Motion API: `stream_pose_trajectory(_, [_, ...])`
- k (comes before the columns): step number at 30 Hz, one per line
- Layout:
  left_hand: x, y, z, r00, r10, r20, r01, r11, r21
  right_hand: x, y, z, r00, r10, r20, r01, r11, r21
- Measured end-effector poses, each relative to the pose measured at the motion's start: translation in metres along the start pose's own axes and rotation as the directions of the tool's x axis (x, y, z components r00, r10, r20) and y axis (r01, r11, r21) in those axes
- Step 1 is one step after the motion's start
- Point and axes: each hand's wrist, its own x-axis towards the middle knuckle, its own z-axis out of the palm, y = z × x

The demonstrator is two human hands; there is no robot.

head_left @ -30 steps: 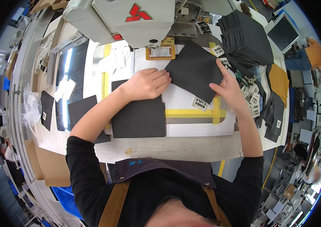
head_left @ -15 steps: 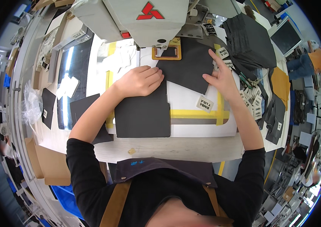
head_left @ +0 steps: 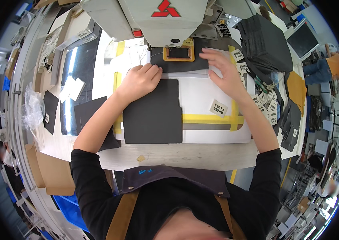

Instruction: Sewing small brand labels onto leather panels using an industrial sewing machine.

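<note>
Moved since earlier frame: dark fabric piece (head_left: 179,64) has been slid up the frame, from the centre to under the orange clamp frame (head_left: 179,53) of the sewing machine (head_left: 159,18) at top centre.
Left hand (head_left: 139,80): fingers are curled loosely and pressed flat on the piece's lower left edge; nothing is gripped.
Right hand (head_left: 225,70): fingers are spread wide and laid flat on the piece's right end; nothing is pinched.
Second dark panel (head_left: 152,114): lies at centre on the white work plate (head_left: 217,132), just below the left hand.
Small label (head_left: 218,108): lies loose, right of centre.
Progress: placing under the clamp appears done; stitching is judged still to come, and 1 panel waits.
</note>
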Motion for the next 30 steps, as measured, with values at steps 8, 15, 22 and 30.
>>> stream_pose_trajectory(8, [0.0,-0.003,-0.002,0.997,-0.059,0.046,0.06,0.998,-0.023,-0.009,0.01,0.003,0.989,-0.032,0.145,0.09,0.906,-0.414])
stream_pose_trajectory(15, [0.0,-0.002,-0.004,0.997,-0.08,-0.015,0.079,0.994,-0.07,-0.008,0.011,0.002,0.978,-0.068,0.197,0.156,0.864,-0.478])
stream_pose_trajectory(22, [-0.008,-0.004,-0.02,0.955,-0.296,0.03,0.296,0.931,-0.213,-0.016,-0.004,0.004,0.983,-0.133,0.126,0.184,0.709,-0.681])
stream_pose_trajectory(30, [-0.015,-0.004,-0.019,0.91,-0.392,0.136,0.414,0.872,-0.26,-0.022,0.0,0.01,0.982,-0.171,0.085,0.183,0.721,-0.668])
